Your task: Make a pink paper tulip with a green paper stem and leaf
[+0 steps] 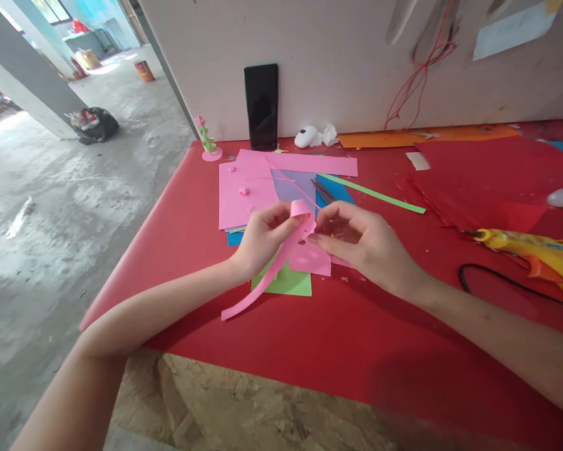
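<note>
A long pink paper strip (268,275) is pinched in my left hand (263,236); its upper end curls over into a loop and its lower end hangs toward the table's front. My right hand (366,245) is at the right side of that loop, thumb and index finger nearly together at its edge. Whether they grip the paper I cannot tell. Beneath my hands lie pink paper sheets (234,200), a green paper piece (290,283) and blue paper (340,188). A pair of dark tweezers (323,190) rests just beyond my right hand.
A yellow glue gun (535,247) with a black cord lies at the right. A black phone (261,106) leans on the back panel, near a small paper flower (206,136) and a white rounded object (307,136). Red sheets (478,181) and a green strip (375,194) lie rightward.
</note>
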Demonstrator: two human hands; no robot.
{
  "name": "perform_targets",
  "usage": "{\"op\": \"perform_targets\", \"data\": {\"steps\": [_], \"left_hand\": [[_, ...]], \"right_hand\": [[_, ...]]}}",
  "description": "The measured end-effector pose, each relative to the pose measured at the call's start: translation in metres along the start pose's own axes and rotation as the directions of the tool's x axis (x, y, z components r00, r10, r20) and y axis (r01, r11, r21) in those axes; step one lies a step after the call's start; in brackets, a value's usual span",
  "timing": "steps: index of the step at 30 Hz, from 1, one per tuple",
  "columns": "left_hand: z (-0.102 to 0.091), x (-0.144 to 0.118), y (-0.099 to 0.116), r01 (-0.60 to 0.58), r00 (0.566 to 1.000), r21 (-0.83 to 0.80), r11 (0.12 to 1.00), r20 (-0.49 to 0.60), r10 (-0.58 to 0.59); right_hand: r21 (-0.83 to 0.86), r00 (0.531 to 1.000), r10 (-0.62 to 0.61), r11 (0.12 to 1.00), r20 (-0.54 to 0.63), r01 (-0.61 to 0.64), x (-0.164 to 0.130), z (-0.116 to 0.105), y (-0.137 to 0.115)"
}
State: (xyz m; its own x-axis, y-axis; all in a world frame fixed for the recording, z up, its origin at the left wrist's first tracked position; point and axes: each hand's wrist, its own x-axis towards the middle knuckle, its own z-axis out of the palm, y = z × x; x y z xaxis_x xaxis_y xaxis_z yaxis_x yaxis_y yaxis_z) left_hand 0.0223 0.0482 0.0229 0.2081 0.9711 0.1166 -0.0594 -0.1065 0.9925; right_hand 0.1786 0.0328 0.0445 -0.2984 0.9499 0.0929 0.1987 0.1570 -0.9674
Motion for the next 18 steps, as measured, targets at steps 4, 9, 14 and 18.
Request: {"op": "perform_targets", "data": {"steps": [4, 9, 14, 18], "left_hand": [[0.0027, -0.0052, 0.0001, -0.015, 0.999, -0.016, 1.0, 0.03, 0.016], [0.0019, -0.0089, -0.0012, -0.029, 0.992, -0.039, 0.999, 0.121, 0.034], [-0.0011, -0.0086, -0.0037, -0.118, 0.988, 0.037, 0.992, 0.107, 0.114], [-0.002, -0.0099, -0.0032, -0.14, 0.983, 0.087, 0.986, 0.136, 0.127]], "right_hand": [[-0.055, 0.999, 0.01, 0.998, -0.052, -0.013, 0.0008, 0.0011, 0.0007], [-0.032, 0.995, 0.036, 0.999, -0.089, -0.039, 0.0017, -0.0002, -0.0012], [0.055, 0.992, 0.111, 0.993, -0.053, -0.108, 0.0013, -0.0023, -0.004], [0.097, 0.989, 0.145, 0.985, -0.036, -0.141, 0.0004, -0.0015, -0.0051]]}}
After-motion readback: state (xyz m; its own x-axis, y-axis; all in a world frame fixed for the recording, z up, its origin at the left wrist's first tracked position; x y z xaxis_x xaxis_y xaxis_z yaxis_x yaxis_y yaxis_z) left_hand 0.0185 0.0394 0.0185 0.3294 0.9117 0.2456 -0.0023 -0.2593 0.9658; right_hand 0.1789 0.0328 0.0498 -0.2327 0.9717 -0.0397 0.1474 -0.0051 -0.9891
